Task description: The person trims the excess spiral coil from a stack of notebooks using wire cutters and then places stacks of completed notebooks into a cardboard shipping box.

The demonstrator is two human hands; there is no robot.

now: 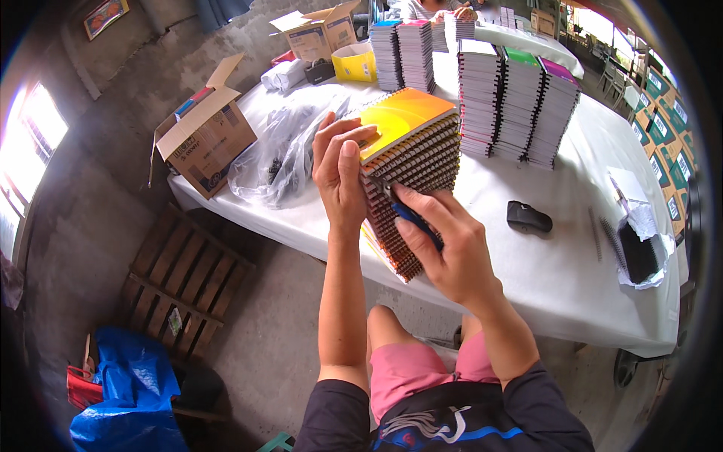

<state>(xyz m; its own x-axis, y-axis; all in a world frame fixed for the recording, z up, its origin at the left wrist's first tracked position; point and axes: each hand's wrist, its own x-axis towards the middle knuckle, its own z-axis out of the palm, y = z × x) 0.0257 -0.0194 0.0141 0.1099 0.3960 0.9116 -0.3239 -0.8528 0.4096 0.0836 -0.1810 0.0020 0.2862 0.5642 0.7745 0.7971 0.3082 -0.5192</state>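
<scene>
A stack of spiral notebooks (410,162) with an orange-yellow cover on top is held up in the air above the edge of the white worktop (542,279). The left hand (339,173) closes its fingers around the stack's near corner, thumb on the cover. The right hand (444,241) grips a small blue-handled tool (414,218) pressed against the wire spirals. An open cardboard box (207,135) holds coloured items; a yellow box (354,62) stands further back. Both forearms rise from the lower edge.
</scene>
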